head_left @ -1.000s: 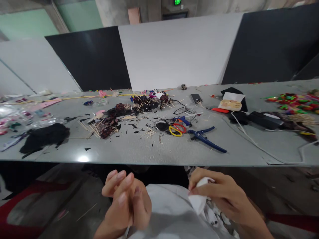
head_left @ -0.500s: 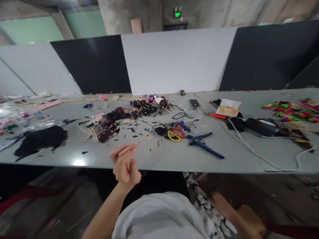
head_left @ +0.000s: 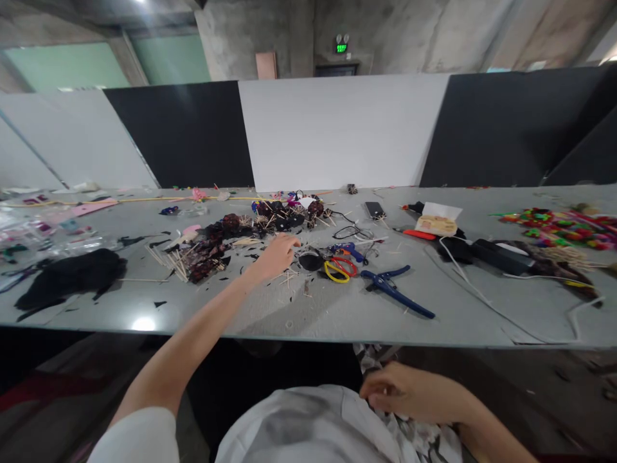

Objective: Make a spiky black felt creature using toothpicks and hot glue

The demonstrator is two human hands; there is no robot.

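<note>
My left hand (head_left: 278,254) reaches out over the table, back upward, its fingers bent loosely and slightly apart; I see nothing held in it. Under and around it lie black scraps and thin wooden sticks (head_left: 289,278). Just right of it are a round black piece (head_left: 311,259) and scissors with red and yellow handles (head_left: 336,271). Beyond it sits a dark bundle stuck with sticks (head_left: 277,217). Low at my lap, my right hand (head_left: 400,389) has curled fingers beside grey-and-white patterned scraps (head_left: 419,434); whatever is between its fingertips is hidden.
Blue-handled cutters (head_left: 398,292) lie near the table's front edge. Behind are a phone (head_left: 375,210), a red-orange knife (head_left: 418,235) and a white cable (head_left: 486,308). Black cloth (head_left: 72,276) lies left; colourful fuzzy pieces (head_left: 554,222) lie right. White and black panels (head_left: 342,132) stand behind.
My left hand has moved from the table's front edge forward and right over the scraps. My right hand has risen from low beside my lap, its fingers now in clearer view.
</note>
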